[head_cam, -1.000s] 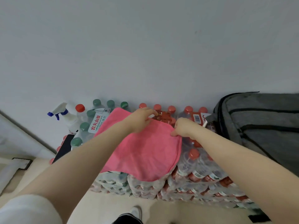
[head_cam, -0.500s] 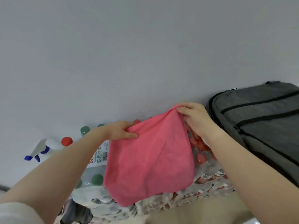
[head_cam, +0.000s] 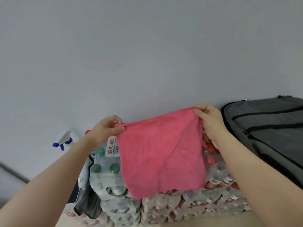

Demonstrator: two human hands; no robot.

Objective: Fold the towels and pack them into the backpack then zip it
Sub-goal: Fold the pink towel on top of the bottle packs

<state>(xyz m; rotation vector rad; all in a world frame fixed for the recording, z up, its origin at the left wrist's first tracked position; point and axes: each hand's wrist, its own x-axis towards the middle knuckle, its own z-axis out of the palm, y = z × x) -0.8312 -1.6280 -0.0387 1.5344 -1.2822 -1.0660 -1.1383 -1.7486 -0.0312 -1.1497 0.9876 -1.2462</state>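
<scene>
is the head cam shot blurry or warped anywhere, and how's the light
Head view: soft, even light, no glare, no hard shadows on the pale wall. The pink cloth towel and both hands, left and right, are fairly sharp. The shrink-wrapped water bottle packs smear toward the bottom edge. Wide-angle lens bows the forearms outward and tilts the grey fabric backpack.

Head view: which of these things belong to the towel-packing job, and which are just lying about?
Job:
- pink towel, held up by its top corners
- left hand, right hand, each pinching a corner
- grey backpack

Lying about:
- packs of bottled water
- spray bottle
</scene>
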